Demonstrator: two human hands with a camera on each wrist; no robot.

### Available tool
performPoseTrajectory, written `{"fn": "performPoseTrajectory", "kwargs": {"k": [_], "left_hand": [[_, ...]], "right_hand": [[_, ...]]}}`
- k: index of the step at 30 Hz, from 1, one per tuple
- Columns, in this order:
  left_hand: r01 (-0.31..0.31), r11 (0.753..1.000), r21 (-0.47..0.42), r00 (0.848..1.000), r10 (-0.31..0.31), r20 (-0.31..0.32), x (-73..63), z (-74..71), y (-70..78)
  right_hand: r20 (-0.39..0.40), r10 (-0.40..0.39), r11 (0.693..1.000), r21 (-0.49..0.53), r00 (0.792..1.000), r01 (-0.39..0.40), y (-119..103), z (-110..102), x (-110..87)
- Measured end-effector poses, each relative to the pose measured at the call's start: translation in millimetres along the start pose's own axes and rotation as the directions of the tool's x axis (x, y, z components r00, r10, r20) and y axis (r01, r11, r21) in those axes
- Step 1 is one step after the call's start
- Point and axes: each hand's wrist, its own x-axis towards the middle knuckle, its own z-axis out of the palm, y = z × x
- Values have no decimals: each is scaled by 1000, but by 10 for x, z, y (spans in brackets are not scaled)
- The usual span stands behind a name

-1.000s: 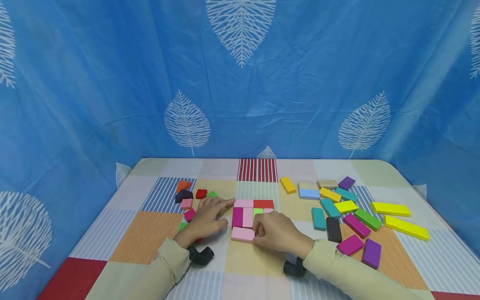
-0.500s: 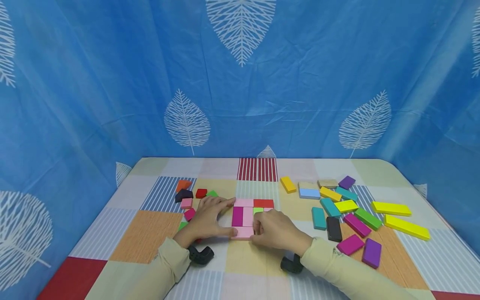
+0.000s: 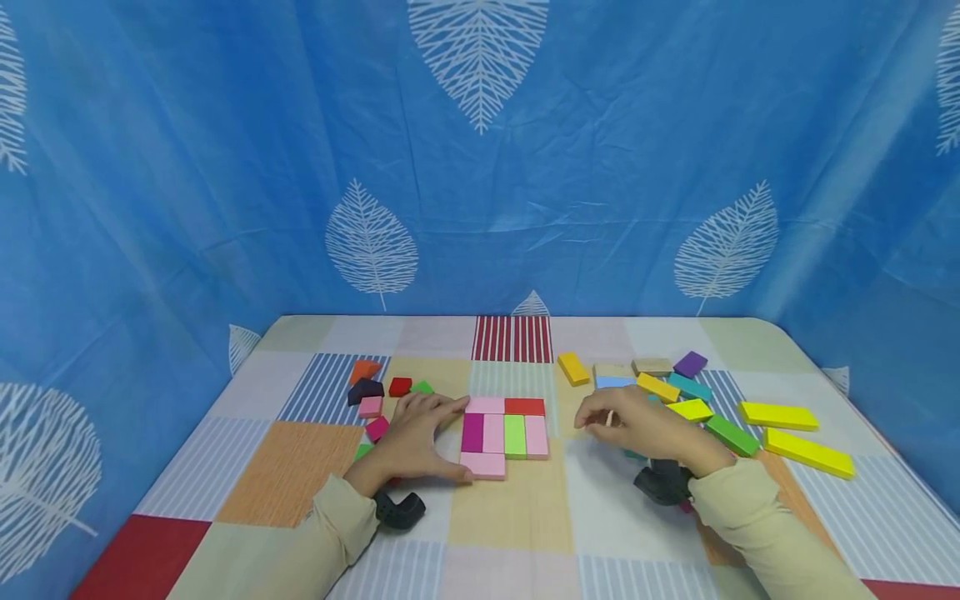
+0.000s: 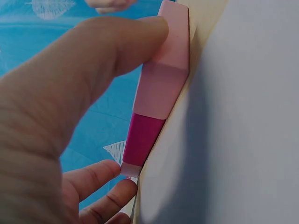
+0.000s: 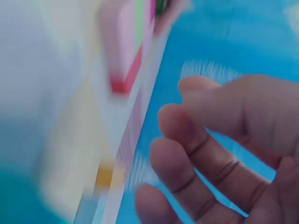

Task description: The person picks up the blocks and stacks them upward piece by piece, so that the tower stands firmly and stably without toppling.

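Flat coloured blocks lie side by side in a group on the table, with a red block (image 3: 524, 407), a magenta block (image 3: 472, 433), a green block (image 3: 515, 437) and several pink ones. My left hand (image 3: 416, 437) spans the group's left side, thumb on the front pink block (image 3: 483, 467). In the left wrist view that thumb (image 4: 154, 35) rests on the pink block, and a fingertip touches the far pink one. My right hand (image 3: 637, 425) hovers right of the group, fingers loosely bent and holding nothing; the right wrist view shows these fingers (image 5: 175, 163) bare.
Loose blocks lie at the right, among them two long yellow blocks (image 3: 808, 452), a green block (image 3: 732, 435) and a purple block (image 3: 691, 363). Smaller pieces, including an orange one (image 3: 364, 372) and a dark one (image 3: 365, 392), sit left. A blue curtain (image 3: 480, 208) hangs behind.
My right hand has left the front pink block and moved right, uncovering the green and right pink blocks. That front block shifted slightly up against the group; my left thumb came down onto it.
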Motion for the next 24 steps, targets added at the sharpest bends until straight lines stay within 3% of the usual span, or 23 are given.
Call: {"fn": "performPoseTrajectory", "kwargs": {"k": [4, 9, 13, 20, 24], "left_hand": [[1, 1000, 12, 1000, -1, -5, 8, 9, -5], [3, 1000, 15, 1000, -3, -9, -3, 15, -13], [15, 1000, 6, 1000, -15, -11, -19, 0, -5], [19, 1000, -10, 1000, -20, -16, -17, 10, 18], [32, 999, -11, 999, -32, -11, -15, 32, 29]], "right_hand": [[-80, 3, 984, -175, 997, -17, 266, -145, -210], [-40, 38, 957, -287, 998, -48, 456, -142, -338], [-14, 58, 957, -284, 998, -59, 490, -102, -330], [42, 178, 964, -207, 983, -166, 369, -88, -331], [70, 172, 979, -125, 983, -162, 281, -14, -353]]}}
